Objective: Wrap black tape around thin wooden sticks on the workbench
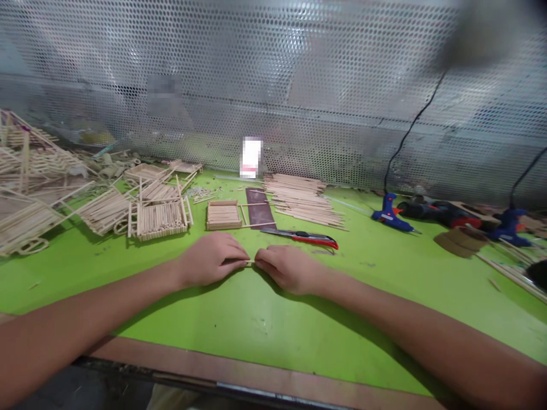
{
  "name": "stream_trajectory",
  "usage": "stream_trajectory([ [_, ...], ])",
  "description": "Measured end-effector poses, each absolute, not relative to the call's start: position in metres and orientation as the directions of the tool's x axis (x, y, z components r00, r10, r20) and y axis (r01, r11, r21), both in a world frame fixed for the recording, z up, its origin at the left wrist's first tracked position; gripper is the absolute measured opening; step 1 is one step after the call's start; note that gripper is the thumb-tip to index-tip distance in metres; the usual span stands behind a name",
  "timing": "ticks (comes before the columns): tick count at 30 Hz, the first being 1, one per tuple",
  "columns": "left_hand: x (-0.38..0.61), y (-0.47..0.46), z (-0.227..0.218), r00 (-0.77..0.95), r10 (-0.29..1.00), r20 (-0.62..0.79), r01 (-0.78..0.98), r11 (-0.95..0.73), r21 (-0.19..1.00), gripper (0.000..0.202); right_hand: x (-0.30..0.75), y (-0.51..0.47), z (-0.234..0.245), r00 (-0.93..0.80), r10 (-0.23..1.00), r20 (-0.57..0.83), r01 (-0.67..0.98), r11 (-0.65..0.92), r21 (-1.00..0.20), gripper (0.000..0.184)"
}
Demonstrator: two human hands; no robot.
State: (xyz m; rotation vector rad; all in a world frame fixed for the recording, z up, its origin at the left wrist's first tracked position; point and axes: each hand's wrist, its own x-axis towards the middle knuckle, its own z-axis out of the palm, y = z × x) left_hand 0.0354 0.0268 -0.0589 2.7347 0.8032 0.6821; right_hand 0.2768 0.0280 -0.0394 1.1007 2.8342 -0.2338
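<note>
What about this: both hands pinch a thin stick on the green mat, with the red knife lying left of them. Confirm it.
Not quite. The head view shows the knife lying behind and right of the hands. The left hand and right hand do pinch a thin stick on the green mat.

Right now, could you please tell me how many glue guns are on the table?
2. One glue gun lies right of the stick pile; the other sits near the right edge. Clutter there may hide more.
</note>
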Motion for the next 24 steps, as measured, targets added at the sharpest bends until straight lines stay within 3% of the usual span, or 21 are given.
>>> stream_trajectory([
  [15, 0.032, 0.027, -0.057, 0.746, 0.559, 0.362, 0.455, -0.825, 0.336, 0.023, 0.285, 0.032, -0.047, -0.775, 0.627, -0.079, 0.631, 0.762, -0.146, 0.03],
  [24, 0.023, 0.031, -0.058, 0.613, 0.684, 0.396, 0.544, -0.729, 0.415, 0.022, 0.286, 0.03, -0.045, -0.78, 0.625, -0.043, 0.623, 0.768, -0.147, 0.029],
])
